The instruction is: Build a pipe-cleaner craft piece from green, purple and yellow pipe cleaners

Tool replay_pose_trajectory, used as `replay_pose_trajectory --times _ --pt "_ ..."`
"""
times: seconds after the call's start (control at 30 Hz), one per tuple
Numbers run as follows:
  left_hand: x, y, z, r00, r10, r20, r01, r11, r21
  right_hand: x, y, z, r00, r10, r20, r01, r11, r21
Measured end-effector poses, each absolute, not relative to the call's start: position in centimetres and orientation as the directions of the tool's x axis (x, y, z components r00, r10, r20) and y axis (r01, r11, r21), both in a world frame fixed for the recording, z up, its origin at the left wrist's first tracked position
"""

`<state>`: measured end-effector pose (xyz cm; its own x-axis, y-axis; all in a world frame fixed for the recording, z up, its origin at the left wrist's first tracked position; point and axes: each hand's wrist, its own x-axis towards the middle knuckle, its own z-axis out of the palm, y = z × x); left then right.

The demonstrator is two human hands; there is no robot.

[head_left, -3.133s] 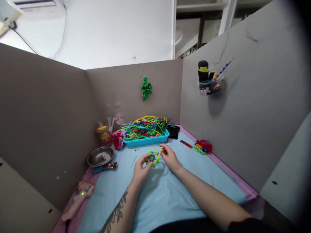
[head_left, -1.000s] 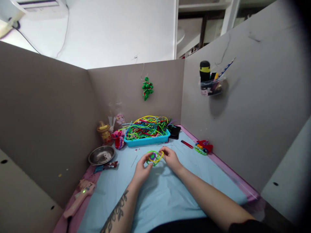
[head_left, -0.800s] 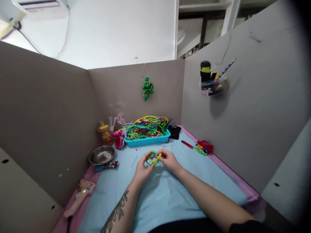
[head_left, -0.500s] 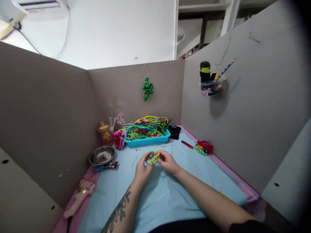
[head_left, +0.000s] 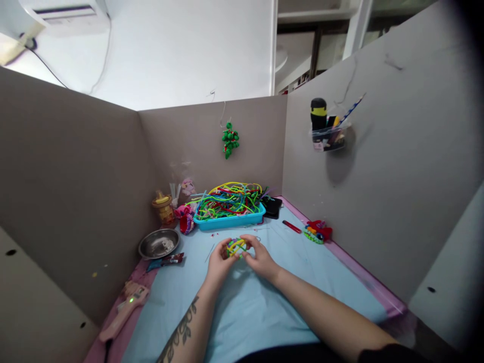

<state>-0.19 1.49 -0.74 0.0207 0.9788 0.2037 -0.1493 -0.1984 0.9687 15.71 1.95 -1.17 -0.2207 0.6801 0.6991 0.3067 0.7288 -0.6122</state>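
Between my two hands is a small rounded piece of bent pipe cleaners (head_left: 237, 246), yellow, green and purple, raised over the blue cloth. My left hand (head_left: 220, 260) grips its left side, thumb at the front and fingers behind. On the opposite side my right hand (head_left: 260, 257) pinches it with thumb and forefinger. Parts of the piece are covered by my fingers. Beyond it stands a light-blue tray (head_left: 230, 222) heaped with loose pipe cleaners (head_left: 234, 199) in many colours.
Leftward are a metal bowl (head_left: 159, 244), a brown wrapper (head_left: 172, 259), a pink glue gun (head_left: 124, 311) and a yellow-lidded cup (head_left: 164, 209). On the right lie a red cutter (head_left: 291, 226) and a colourful pipe-cleaner piece (head_left: 318, 231). Grey panels (head_left: 378, 166) enclose the table.
The piece has been turned in my hands, so more yellow faces me. My right thumb has shifted lower, towards the left thumb. Everything on the table stays put.
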Motion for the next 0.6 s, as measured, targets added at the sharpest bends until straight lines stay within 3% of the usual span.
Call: replay_pose_trajectory --times 0.2,0.43,0.6 --pt "-0.1 1.4 -0.4 -0.005 0.989 0.149 -0.186 -0.147 0.971 15.5 2.0 -1.4 -0.136 0.740 0.659 0.284 0.666 -0.690" --pt "-0.4 1.5 -0.4 0.003 0.992 0.129 -0.248 -0.124 0.961 15.6 2.1 -0.8 -0.271 0.657 0.704 0.307 0.752 -0.583" --pt "-0.3 1.6 -0.6 -0.025 0.992 0.128 -0.203 -0.130 0.970 15.5 2.1 -0.2 -0.296 0.687 0.664 0.374 0.723 -0.581"
